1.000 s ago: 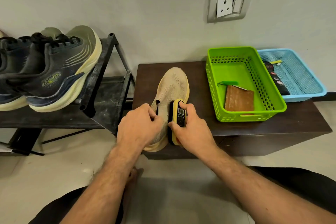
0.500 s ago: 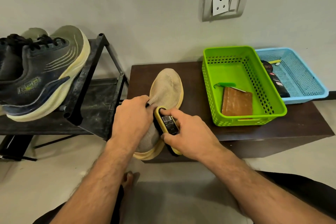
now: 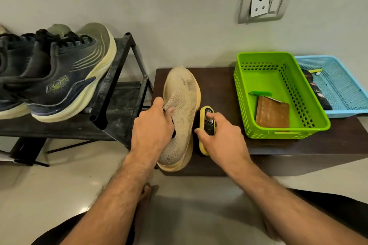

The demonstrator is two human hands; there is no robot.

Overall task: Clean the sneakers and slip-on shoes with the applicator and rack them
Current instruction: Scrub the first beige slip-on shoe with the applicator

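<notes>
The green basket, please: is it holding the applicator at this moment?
No, the right hand holds the applicator beside the beige slip-on shoe, outside the green basket.

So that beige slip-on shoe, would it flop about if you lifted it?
Probably somewhat: the beige slip-on shoe has a knit upper that bunches where the left hand pinches its collar. The thick foam-looking sole should keep its shape, and it likely feels light.

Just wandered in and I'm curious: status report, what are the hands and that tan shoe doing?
Left hand grips slip-on shoe at collar. Right hand holds applicator against its side. Sneakers on rack. Nothing in the way.
</notes>
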